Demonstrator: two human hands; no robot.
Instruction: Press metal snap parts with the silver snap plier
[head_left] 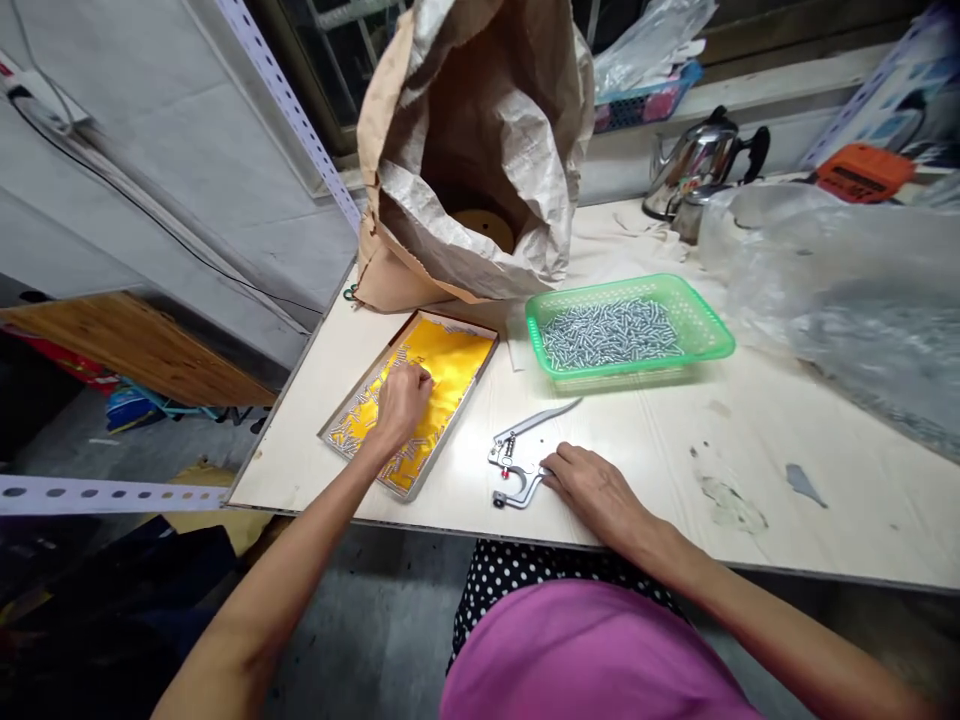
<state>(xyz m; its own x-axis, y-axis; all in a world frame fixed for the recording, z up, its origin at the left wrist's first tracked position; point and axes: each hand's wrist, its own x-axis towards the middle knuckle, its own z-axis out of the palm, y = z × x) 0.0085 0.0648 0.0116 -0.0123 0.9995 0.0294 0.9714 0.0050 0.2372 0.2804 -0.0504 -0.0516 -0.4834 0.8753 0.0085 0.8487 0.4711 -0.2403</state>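
My left hand (403, 402) is over a shallow tray (466, 352) lined in bright yellow. Its fingers are curled and pinched together, and whatever lies between them is too small to make out. Small metal pins (346, 436) are scattered in the tray, mostly along its left and near sides. My right hand (596, 492) rests on the table with its fingers closed at the end of a handle of silver snap pliers (534, 419). The pliers lie flat, handles spread, between the tray and that hand.
Behind the pliers stands a green plastic basket (637, 372) of small metal pins (611, 335). A large open paper sack (405, 265) rises at the back. A steel kettle (694, 160) and a bulky clear plastic bag (862, 270) occupy the right. The table's front edge runs near my body.
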